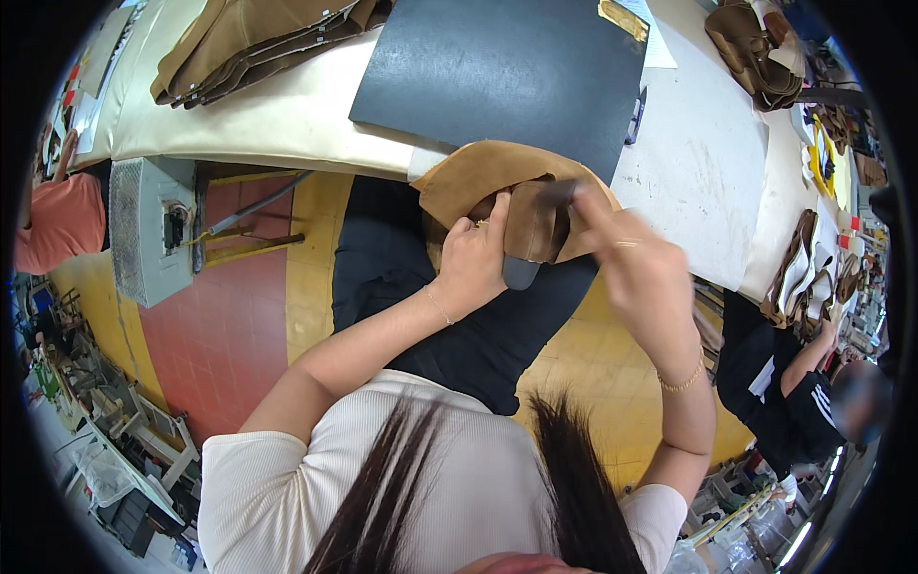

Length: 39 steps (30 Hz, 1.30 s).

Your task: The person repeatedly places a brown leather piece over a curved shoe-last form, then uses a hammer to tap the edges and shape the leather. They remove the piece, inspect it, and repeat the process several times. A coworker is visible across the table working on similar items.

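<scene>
My left hand (pixel 474 256) grips a folded tan suede piece (pixel 478 172) wrapped over a dark grey rounded form (pixel 521 273), held over my lap just off the table edge. My right hand (pixel 636 263), blurred, is closed on a thin dark tool (pixel 557 191) whose tip touches the top of the folded suede. A gold bracelet sits on each wrist. The rest of the form is hidden under the suede and my fingers.
A large black mat (pixel 497 72) lies on the cream worktable (pixel 287 120). Stacks of tan cut pieces (pixel 258 38) rest at the back left, more (pixel 755 43) at the back right. A grey metal box (pixel 143 230) stands under the table. Other people sit at left (pixel 57 220) and right (pixel 794 383).
</scene>
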Available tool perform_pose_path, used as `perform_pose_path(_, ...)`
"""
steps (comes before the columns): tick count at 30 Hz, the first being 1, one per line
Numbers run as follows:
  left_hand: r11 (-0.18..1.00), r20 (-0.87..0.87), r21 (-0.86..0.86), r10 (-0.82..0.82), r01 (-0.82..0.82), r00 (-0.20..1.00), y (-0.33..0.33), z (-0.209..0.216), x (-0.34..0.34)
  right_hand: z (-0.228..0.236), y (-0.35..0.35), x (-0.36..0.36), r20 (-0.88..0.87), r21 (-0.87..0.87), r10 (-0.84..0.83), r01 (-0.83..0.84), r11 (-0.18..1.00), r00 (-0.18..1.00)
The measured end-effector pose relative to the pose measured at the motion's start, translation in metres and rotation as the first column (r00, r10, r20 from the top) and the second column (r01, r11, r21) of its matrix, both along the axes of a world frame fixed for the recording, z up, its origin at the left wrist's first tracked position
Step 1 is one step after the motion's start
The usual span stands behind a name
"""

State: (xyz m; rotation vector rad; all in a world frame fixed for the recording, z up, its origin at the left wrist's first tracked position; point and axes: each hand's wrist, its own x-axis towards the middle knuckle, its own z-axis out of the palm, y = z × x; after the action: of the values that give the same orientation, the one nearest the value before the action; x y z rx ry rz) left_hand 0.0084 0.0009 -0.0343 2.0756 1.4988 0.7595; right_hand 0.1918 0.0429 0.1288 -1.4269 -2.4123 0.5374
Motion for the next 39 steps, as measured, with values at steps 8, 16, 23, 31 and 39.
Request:
perform_pose_path(8,1.0,0.003,0.007,-0.003,0.003,1.0,0.0,-0.005,0.0,-0.006,0.007,0.001,-0.155,0.001,-0.02,0.021,1.0,0.988)
perform_pose_path(16,1.0,0.021,0.013,-0.001,0.0,1.0,-0.001,-0.005,0.001,0.007,0.015,-0.002,-0.163,0.025,-0.031,0.035,0.999,0.986)
perform_pose_path(23,0.999,0.056,0.044,0.016,-0.019,0.998,-0.002,-0.008,0.001,0.012,0.023,-0.002,-0.315,0.24,-0.045,0.125,0.963,0.948)
perform_pose_path(31,1.0,-0.033,0.016,0.007,-0.006,0.999,-0.002,-0.002,-0.002,0.015,0.003,-0.008,-0.165,0.137,-0.07,0.093,0.986,0.984)
perform_pose_path(39,1.0,-0.025,-0.004,0.0,0.0,1.0,0.0,-0.003,-0.001,0.017,-0.018,-0.006,-0.154,0.141,-0.093,0.115,0.983,0.984)
